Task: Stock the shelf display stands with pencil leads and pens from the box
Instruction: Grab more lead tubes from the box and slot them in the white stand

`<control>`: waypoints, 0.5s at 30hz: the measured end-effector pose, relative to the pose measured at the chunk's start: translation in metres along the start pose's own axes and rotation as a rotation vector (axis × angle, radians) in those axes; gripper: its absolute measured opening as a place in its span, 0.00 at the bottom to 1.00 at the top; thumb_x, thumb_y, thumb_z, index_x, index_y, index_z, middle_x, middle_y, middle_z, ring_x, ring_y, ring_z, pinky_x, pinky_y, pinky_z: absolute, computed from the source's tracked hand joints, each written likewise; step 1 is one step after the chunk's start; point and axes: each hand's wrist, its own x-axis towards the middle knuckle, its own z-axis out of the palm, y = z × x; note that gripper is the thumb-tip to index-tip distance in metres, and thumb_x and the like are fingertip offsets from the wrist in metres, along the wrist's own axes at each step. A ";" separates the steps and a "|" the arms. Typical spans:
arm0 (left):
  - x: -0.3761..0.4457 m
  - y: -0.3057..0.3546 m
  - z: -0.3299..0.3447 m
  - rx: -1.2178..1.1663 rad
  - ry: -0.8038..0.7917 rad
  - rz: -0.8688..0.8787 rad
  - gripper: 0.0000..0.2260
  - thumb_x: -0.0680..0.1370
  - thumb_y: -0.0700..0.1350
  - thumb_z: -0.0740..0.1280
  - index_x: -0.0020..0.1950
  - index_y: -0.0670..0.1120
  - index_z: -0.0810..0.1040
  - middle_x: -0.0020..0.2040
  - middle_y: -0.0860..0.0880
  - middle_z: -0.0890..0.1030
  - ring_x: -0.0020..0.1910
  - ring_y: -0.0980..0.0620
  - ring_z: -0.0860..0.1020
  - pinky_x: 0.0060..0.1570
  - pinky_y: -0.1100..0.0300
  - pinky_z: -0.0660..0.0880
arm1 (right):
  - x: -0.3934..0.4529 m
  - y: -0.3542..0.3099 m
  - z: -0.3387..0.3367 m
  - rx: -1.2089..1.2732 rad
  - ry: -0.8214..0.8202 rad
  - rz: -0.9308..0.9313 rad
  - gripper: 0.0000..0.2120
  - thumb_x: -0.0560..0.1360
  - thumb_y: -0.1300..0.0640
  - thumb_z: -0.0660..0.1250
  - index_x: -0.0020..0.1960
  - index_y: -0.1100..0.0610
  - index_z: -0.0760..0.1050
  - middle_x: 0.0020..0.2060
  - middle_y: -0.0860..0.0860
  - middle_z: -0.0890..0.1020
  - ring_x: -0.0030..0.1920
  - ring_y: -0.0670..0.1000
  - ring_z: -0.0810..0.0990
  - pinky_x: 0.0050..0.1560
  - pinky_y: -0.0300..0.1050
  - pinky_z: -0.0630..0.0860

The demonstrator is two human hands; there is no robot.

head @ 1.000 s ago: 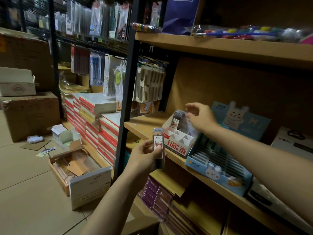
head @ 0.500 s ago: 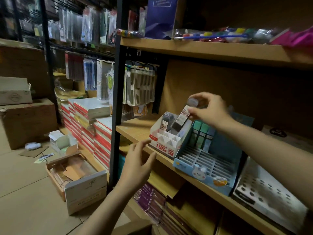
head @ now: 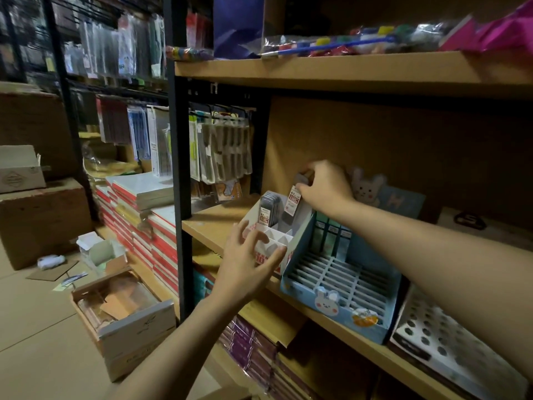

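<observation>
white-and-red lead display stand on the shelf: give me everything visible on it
The white-and-red display stand looks like folded cardboard, white with red print on its front, split into slots by white dividers. It sits on the wooden shelf, against the blue bunny stand on its right. Several lead cases stand in a back slot. The right hand pinches another case at a back slot; the left hand touches its front.

Matt wooden shelf (head: 360,71) — printed cardboard stand (head: 274,241) — glossy plastic lead case (head: 294,202).
</observation>
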 end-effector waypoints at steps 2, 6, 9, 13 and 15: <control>-0.003 -0.006 -0.001 0.026 0.008 0.030 0.16 0.73 0.65 0.65 0.55 0.58 0.71 0.74 0.63 0.54 0.75 0.51 0.56 0.63 0.44 0.74 | 0.000 -0.003 0.005 -0.006 -0.009 -0.010 0.07 0.75 0.60 0.70 0.53 0.58 0.81 0.46 0.55 0.83 0.42 0.50 0.77 0.41 0.40 0.72; -0.002 -0.007 -0.003 0.035 0.005 0.023 0.16 0.73 0.64 0.66 0.54 0.58 0.70 0.75 0.61 0.54 0.75 0.51 0.56 0.62 0.44 0.75 | 0.001 -0.008 0.011 -0.028 -0.050 0.001 0.10 0.75 0.61 0.71 0.55 0.58 0.81 0.50 0.56 0.82 0.47 0.53 0.81 0.46 0.46 0.79; -0.001 -0.004 -0.001 0.029 0.023 0.011 0.20 0.72 0.64 0.67 0.58 0.56 0.72 0.76 0.59 0.53 0.76 0.50 0.56 0.64 0.43 0.73 | 0.002 -0.011 0.007 -0.076 -0.069 -0.008 0.10 0.73 0.62 0.71 0.54 0.59 0.82 0.49 0.56 0.84 0.48 0.54 0.82 0.50 0.51 0.81; -0.001 -0.006 0.004 0.036 0.077 0.010 0.32 0.71 0.65 0.68 0.71 0.56 0.64 0.78 0.59 0.45 0.77 0.49 0.54 0.69 0.44 0.67 | 0.002 -0.013 0.001 -0.125 -0.089 -0.022 0.10 0.72 0.62 0.73 0.53 0.58 0.81 0.47 0.55 0.84 0.46 0.53 0.82 0.48 0.49 0.81; 0.001 -0.009 0.006 0.063 0.087 0.001 0.40 0.69 0.68 0.67 0.76 0.54 0.58 0.79 0.57 0.43 0.78 0.51 0.51 0.72 0.48 0.62 | 0.001 -0.011 0.002 -0.132 -0.085 -0.028 0.09 0.72 0.61 0.74 0.52 0.58 0.80 0.46 0.54 0.83 0.45 0.52 0.81 0.42 0.45 0.79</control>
